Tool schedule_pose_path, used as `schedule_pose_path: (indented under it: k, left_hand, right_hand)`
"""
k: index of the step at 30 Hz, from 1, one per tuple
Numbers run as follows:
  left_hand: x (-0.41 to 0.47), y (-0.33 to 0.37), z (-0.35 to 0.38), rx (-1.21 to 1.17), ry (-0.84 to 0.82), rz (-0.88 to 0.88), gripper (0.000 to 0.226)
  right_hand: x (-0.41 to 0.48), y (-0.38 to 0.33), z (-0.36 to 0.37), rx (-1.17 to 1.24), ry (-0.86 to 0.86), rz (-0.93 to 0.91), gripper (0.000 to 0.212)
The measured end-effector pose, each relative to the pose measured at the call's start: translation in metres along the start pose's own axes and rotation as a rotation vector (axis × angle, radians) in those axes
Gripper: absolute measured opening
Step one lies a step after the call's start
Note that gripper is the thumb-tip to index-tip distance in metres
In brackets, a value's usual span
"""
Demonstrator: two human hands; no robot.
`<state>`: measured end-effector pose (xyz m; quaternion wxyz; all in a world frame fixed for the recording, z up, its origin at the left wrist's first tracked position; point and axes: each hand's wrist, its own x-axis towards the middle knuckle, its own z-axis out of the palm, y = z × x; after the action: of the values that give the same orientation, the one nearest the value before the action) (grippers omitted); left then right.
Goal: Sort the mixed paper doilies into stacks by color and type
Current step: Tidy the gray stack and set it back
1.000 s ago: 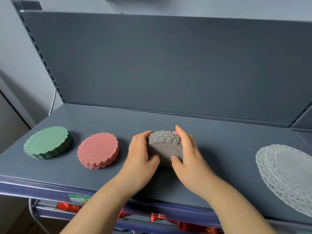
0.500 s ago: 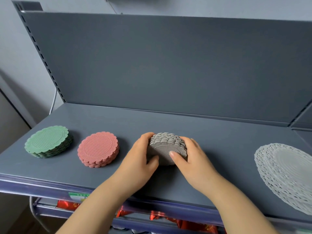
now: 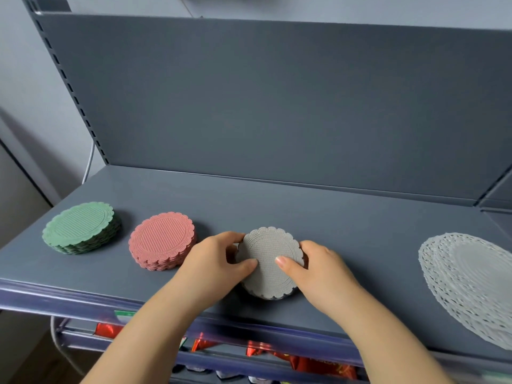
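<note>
A stack of grey scalloped doilies (image 3: 268, 253) lies flat on the dark grey shelf (image 3: 360, 245), near its front edge. My left hand (image 3: 216, 261) grips its left side and my right hand (image 3: 318, 267) grips its right side, both thumbs resting on top. Left of it stands a pink stack (image 3: 162, 241), and further left a green stack (image 3: 80, 227). A pile of larger white lace doilies (image 3: 471, 284) is spread at the far right, partly cut off by the frame.
The shelf's upright back panel (image 3: 277, 101) rises behind the stacks. A perforated post (image 3: 69, 87) runs up the left side. Below the front lip (image 3: 55, 295), red packets (image 3: 304, 361) sit on a lower shelf.
The grey stack was tilted up on edge between my hands; now it lies flat on the shelf, with both hands still holding its sides.
</note>
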<state>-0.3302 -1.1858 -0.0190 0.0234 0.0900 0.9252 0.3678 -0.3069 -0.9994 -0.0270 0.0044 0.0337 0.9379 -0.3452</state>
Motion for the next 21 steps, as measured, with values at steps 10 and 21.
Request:
schedule_pose_path:
  k: [10,21]
  left_hand:
    - [-0.001,-0.002,0.011,0.106,0.24,0.182,0.04]
    - [-0.016,-0.004,0.01,0.289,0.26,0.455,0.012]
  right_hand:
    - [0.004,0.006,0.013,-0.029,0.101,-0.062,0.034]
    - [-0.025,0.005,0.006,-0.16,0.223,-0.286,0.015]
